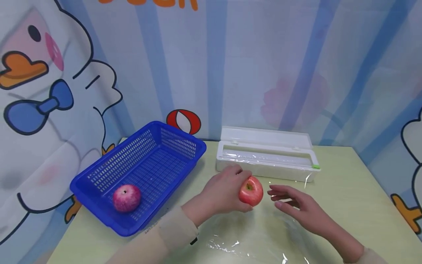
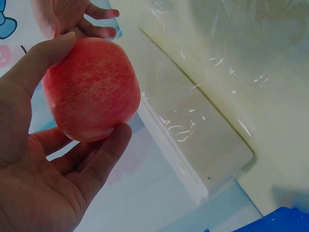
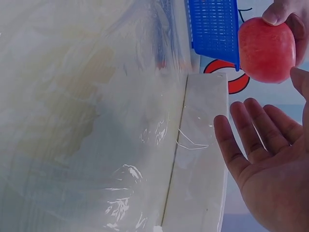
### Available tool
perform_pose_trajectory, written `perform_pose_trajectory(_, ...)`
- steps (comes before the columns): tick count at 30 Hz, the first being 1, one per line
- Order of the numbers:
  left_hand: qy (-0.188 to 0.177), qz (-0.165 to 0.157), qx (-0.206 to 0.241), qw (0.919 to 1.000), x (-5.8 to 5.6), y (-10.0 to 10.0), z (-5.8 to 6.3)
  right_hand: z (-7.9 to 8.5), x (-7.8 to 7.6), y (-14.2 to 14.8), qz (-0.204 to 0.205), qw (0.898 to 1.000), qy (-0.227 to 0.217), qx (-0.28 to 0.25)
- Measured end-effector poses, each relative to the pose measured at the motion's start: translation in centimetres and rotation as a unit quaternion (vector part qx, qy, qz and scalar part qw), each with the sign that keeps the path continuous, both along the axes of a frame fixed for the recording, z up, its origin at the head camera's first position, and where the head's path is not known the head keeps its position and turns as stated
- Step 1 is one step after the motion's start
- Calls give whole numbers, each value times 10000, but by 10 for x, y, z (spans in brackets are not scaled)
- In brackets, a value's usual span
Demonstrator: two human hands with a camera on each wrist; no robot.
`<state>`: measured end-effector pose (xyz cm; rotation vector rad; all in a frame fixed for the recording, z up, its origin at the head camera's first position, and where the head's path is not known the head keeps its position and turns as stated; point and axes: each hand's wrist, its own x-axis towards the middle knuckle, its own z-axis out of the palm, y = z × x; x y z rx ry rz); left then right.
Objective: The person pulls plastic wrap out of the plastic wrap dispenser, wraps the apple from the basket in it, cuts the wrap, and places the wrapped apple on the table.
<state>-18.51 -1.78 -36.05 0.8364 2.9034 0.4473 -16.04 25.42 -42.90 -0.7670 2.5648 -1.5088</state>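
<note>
My left hand (image 1: 227,190) grips a red apple (image 1: 251,191) by its side, above the table in the head view. In the left wrist view the thumb and fingers curl round the apple (image 2: 94,89). To the right of the apple, my right hand (image 1: 301,209) holds nothing, its fingers loosely bent and apart from the fruit. The right wrist view shows that hand's palm (image 3: 275,183) with fingers spread below the apple (image 3: 267,50). Beneath both hands, clear plastic film (image 1: 244,245) lies over the table, drawn from a white wrap dispenser (image 1: 263,167).
A blue perforated basket (image 1: 194,167) stands at the left with another apple (image 1: 126,198) in it. The dispenser's lid (image 1: 267,136) is raised at the back, and a green piece (image 1: 315,166) sits at its right end. A printed curtain (image 1: 247,73) hangs behind the pale table (image 1: 349,183).
</note>
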Motion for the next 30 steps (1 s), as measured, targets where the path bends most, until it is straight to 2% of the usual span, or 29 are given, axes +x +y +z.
perform_pose_trajectory(6, 386, -58, -24, 9992, 1, 9, -7, -5, -4, -3, 66, 9984, -204, -528)
perform_pose_trajectory(12, 512, 26, -132, 9986, 2, 16, -12, -8, -10, -10, 211, 9924, -716, -978)
perform_pose_trajectory(23, 607, 85, -376, 9974, 6, 30, -19, -6, -10, -20, 96, 9885, -1111, -1016)
perform_pose_trajectory(30, 982, 2, -380, 9944, 8, 32, -23, -8, -10, -24, -49, 9880, -1020, -1155)
